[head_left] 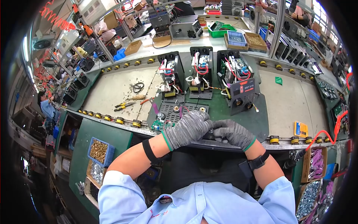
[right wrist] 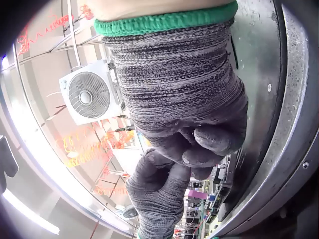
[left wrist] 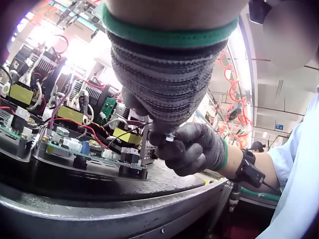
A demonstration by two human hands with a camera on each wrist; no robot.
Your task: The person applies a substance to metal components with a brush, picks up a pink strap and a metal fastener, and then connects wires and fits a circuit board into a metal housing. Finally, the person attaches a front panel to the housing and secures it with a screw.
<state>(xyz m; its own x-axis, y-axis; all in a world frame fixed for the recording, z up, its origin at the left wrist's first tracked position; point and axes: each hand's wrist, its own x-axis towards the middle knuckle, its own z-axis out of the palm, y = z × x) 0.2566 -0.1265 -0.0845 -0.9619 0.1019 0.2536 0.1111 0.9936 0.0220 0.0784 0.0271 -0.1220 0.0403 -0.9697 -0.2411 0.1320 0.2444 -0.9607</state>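
Both hands wear grey knit gloves with dark fingers and meet at the bench's near edge. My left hand [head_left: 188, 128] comes in from the left, its curled fingertips against those of my right hand [head_left: 234, 133]. Between the fingertips, a small shiny metal bolt [left wrist: 170, 138] shows in the left wrist view, pinched where the two hands meet; most of it is hidden. In the right wrist view the fingers of my right hand [right wrist: 199, 134] are curled, covering the bolt. Just left of the hands lie green circuit boards [left wrist: 84, 149] beside a slotted black plate [head_left: 169, 110].
Three open machine units [head_left: 201, 72] with wires stand behind the hands; the right one has a front panel [head_left: 242, 91]. Pliers [head_left: 125, 106] lie to the left. A blue bin of brass parts [head_left: 101, 151] is at lower left, a box of purple parts [head_left: 316, 162] at right.
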